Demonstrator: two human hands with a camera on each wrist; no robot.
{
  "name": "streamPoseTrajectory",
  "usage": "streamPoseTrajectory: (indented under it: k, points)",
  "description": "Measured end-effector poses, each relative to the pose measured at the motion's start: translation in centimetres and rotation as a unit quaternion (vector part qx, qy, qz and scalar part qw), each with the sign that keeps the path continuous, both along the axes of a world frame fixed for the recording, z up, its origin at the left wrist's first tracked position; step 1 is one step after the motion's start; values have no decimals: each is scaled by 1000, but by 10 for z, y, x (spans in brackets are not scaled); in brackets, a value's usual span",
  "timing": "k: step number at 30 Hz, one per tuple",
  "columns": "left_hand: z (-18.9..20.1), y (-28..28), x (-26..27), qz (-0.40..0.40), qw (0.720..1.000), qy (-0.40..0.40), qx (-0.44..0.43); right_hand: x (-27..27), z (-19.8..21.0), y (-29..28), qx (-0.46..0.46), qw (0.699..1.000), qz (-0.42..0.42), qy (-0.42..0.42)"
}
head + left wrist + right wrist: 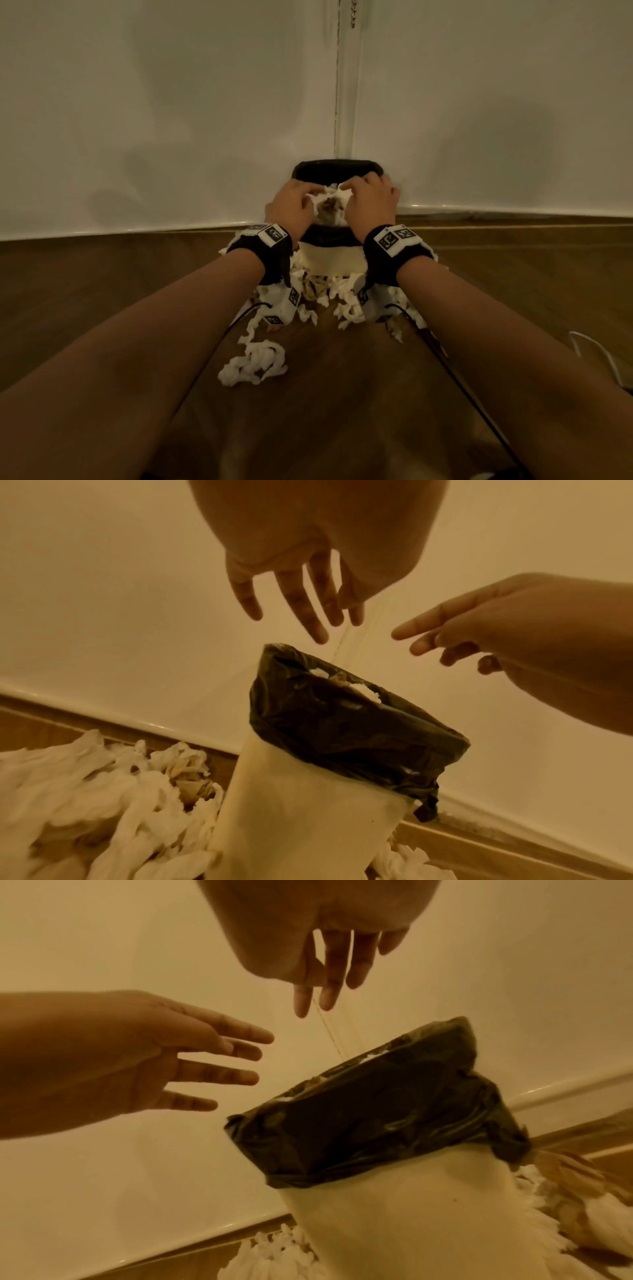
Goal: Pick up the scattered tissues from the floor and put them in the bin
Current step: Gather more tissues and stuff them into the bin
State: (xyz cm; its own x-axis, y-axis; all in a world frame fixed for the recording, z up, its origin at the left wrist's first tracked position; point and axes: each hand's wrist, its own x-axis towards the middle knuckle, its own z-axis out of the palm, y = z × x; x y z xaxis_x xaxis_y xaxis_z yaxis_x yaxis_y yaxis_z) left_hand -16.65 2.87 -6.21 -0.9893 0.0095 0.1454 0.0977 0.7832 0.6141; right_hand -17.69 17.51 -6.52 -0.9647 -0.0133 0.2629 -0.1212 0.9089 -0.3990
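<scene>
Left hand [291,205] and right hand [370,202] side by side over the mouth of the bin [330,262], fingers [301,607] straight and spread in both wrist views, released, grasping nothing. White wad of tissues [331,202] heaped about level with the rim between the two hands, poking above the black liner [342,723]. Many more scattered tissues [255,365] lying on the floor [102,308], crowded round the foot of the bin and trailing back toward the person. Likely trouble: bin looking close to full, so further handfuls apt to sit proud and tumble back over the rim unless pressed down first. Pressing hard off-centre likely to tip the light-looking bin or drag the loose liner inward off its rim. Tissue soft and springy, prone to rebounding once released. Long twisted strands apt to hang half in, half out and pull neighbours along. Cables [462,377] from the wrist cameras running across the floor beside the pile, easily snagged in a grab. Brownish scraps among the white ones, nature unclear
</scene>
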Motion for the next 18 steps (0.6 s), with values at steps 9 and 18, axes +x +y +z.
streamPoseTrajectory:
  k: [9,18]
  points:
    - [-43,-64,57,76,993,78,51,56,-23,-57,-76,984,156,39]
    - [-139,-92,143,58,987,-133,-69,88,-96,-68,-42,958,165,-233]
